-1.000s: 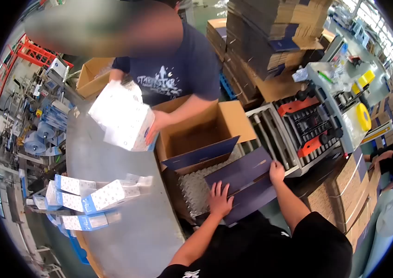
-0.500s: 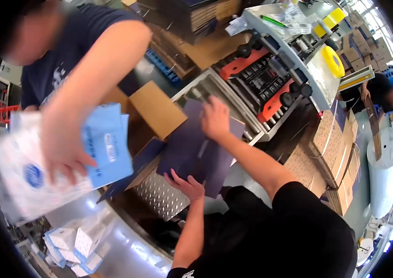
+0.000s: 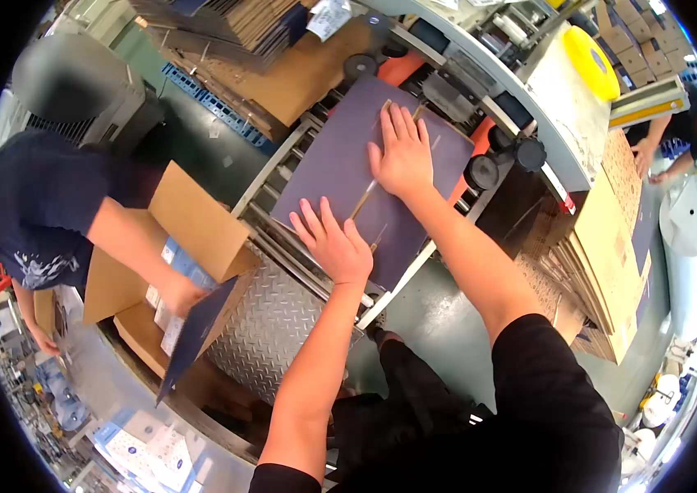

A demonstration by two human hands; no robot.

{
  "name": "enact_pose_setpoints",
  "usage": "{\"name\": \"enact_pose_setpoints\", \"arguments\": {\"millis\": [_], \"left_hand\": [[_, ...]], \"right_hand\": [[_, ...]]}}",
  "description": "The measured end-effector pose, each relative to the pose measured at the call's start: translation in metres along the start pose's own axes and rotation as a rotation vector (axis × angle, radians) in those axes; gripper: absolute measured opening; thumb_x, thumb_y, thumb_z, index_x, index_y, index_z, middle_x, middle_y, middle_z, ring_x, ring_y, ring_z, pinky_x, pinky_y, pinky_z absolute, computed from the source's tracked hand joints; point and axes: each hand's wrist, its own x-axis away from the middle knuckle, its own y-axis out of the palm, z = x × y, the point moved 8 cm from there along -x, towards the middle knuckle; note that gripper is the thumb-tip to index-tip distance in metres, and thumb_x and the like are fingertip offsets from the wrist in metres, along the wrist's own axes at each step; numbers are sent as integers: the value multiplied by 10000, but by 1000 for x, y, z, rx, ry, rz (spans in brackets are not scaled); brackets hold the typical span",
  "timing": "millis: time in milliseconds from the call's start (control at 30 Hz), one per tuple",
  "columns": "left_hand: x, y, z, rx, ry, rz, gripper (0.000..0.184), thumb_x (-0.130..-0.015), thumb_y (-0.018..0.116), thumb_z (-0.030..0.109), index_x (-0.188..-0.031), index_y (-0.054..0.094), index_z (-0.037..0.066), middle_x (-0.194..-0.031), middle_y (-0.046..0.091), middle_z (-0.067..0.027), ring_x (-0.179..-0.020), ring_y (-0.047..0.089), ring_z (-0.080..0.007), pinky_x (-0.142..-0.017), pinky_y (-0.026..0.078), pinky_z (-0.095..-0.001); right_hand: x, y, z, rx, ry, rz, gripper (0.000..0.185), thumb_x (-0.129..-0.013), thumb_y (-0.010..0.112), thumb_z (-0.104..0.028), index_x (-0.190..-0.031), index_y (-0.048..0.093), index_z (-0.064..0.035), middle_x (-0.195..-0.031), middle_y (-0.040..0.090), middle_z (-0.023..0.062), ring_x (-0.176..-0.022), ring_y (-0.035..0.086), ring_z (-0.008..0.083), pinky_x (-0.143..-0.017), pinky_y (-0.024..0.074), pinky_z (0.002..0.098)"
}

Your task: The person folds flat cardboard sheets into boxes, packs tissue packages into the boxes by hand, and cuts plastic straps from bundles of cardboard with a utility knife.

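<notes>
A dark purple-blue carton (image 3: pixel 324 164) lies on the roller conveyor, its upper end at the red and black sealing machine (image 3: pixel 447 107). My left hand (image 3: pixel 336 246) rests on the lower left part of the carton with its fingers spread. Farther up, my right hand (image 3: pixel 403 156) lies flat over the seam between the top flaps, fingers extended. Left of the conveyor stands an open brown box (image 3: pixel 192 218) with blue and white packs (image 3: pixel 188 263) inside; a co-worker's hand (image 3: pixel 184 294) reaches into it.
Blue and white packs (image 3: pixel 143 452) lie on the metal table at lower left. Flattened cartons (image 3: pixel 603 255) are stacked at right. A yellow tape roll (image 3: pixel 591 64) sits on the machine. Another person's hand (image 3: pixel 648 156) shows at far right. A textured metal plate (image 3: pixel 270 324) lies below the conveyor.
The dark carton and both my hands have moved up along the conveyor to the sealing machine. The co-worker's blue and white packs have gone into the open box.
</notes>
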Motion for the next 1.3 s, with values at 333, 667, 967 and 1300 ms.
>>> {"name": "enact_pose_setpoints", "arguments": {"millis": [333,667,967,1300], "left_hand": [[-35,47,57,129,128,-13,556,-1006,512,231,-1495,395,-4,-1587,256,-326,-1479,201,-498,-1204,168,-580],[262,-117,-131,68,-282,-549,643,-919,647,183,-1485,404,-2,-1550,270,-338,-1455,256,-477,-1207,196,-536],[414,-174,-293,171,-717,-657,464,-922,678,188,-1333,578,-2,-1282,599,-208,-1165,592,-309,-993,474,-395],[365,-129,-203,57,-329,-960,469,-876,684,126,-1328,611,28,-1263,667,-176,-1106,660,-280,-953,512,-389]], "right_hand": [[67,-48,28,-235,48,97,628,-849,678,-273,-1388,523,8,-1491,467,236,-1421,403,402,-1173,302,545],[493,-92,140,-192,756,-518,438,-734,742,-248,-1153,738,-124,-1417,550,226,-1339,495,389,-1113,441,467],[388,-222,253,-24,513,-110,308,-814,692,-155,-1114,670,-89,-1211,608,197,-1175,557,388,-1007,486,486],[202,-230,370,194,401,-617,894,-677,856,-365,-1469,452,-281,-1551,379,140,-1381,452,368,-1028,504,506]]}}
